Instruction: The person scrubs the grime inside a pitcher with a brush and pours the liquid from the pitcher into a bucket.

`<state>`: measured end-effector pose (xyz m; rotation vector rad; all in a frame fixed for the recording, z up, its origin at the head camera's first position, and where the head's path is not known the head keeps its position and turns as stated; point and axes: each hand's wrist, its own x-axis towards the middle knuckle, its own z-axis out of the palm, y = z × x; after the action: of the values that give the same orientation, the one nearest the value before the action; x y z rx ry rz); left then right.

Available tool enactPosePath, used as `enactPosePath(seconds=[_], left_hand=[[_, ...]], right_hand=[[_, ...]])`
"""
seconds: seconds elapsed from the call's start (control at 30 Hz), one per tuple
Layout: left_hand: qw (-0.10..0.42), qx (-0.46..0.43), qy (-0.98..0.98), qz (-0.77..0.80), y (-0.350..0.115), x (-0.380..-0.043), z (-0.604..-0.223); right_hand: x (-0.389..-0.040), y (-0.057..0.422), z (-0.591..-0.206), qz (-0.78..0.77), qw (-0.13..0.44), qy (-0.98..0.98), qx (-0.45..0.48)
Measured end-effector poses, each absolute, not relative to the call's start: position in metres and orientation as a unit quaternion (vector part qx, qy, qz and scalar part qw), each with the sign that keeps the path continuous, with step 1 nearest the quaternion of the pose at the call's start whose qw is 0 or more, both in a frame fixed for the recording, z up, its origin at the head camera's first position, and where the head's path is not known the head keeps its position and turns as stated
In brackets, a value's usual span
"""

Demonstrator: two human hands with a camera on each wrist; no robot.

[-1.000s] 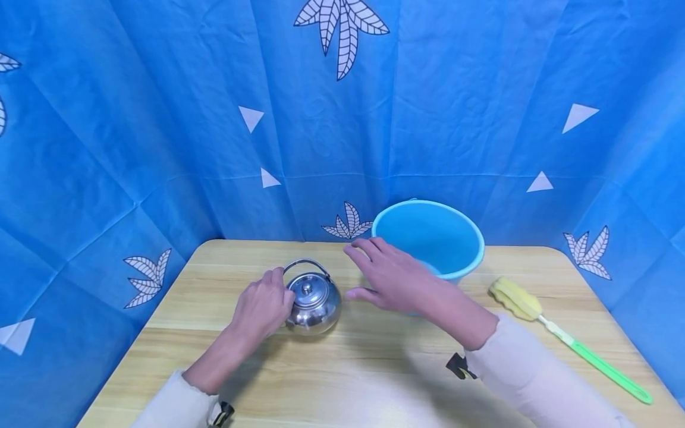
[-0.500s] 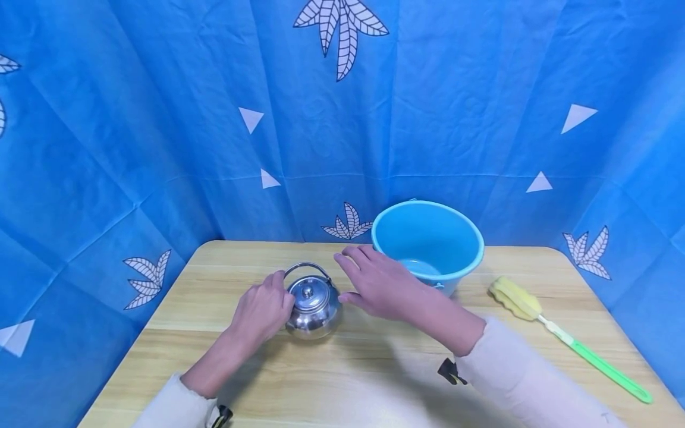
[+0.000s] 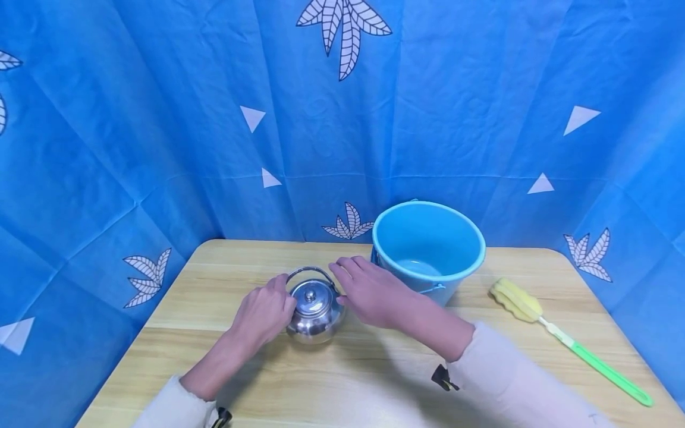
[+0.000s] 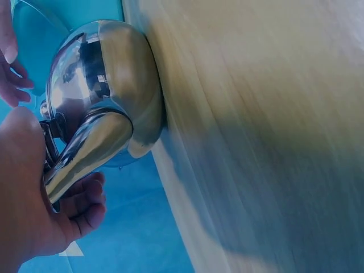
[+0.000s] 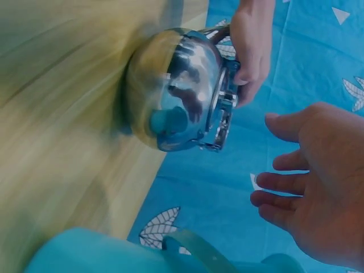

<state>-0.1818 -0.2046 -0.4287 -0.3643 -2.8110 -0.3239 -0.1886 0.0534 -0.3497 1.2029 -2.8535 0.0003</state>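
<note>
A shiny steel kettle [image 3: 317,321] with a knobbed lid and a raised hoop handle stands upright at the middle of the wooden table [image 3: 321,386]. My left hand [image 3: 266,309] grips it at the left side, thumb by the handle and fingers curled about the spout [image 4: 94,151]. To the kettle's right is my right hand [image 3: 374,294], its fingers loosely bent and holding nothing. In the right wrist view a gap separates that right hand [image 5: 324,176] from the kettle [image 5: 176,91]. Whether the kettle's base touches the wood I cannot tell.
Behind my right hand stands a light-blue bucket [image 3: 428,235], close to the back edge. A brush with a yellow sponge head [image 3: 516,300] and green handle lies at the right. Blue patterned cloth [image 3: 455,119] hangs around the table's back and sides.
My right hand has come left and nearer to me, close beside the kettle. The kettle, held in my left hand, has shifted slightly towards me. Bucket and brush stay put.
</note>
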Motion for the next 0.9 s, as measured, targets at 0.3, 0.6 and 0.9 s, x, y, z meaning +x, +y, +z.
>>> enactPosePath(seconds=[0.3, 0.6, 0.9], left_hand=[[0.140, -0.134, -0.973, -0.125, -0.204, -0.178, -0.429], [0.134, -0.135, -0.972, -0.139, -0.202, -0.174, -0.429], [0.135, -0.148, -0.969, -0.142, -0.200, -0.172, -0.430]], right_hand=[[-0.189, 0.051, -0.362, 0.006, 0.032, -0.916, 0.400], [-0.189, 0.051, -0.372, 0.018, 0.034, -0.913, 0.406], [-0.190, 0.052, -0.384, 0.041, 0.030, -0.916, 0.398]])
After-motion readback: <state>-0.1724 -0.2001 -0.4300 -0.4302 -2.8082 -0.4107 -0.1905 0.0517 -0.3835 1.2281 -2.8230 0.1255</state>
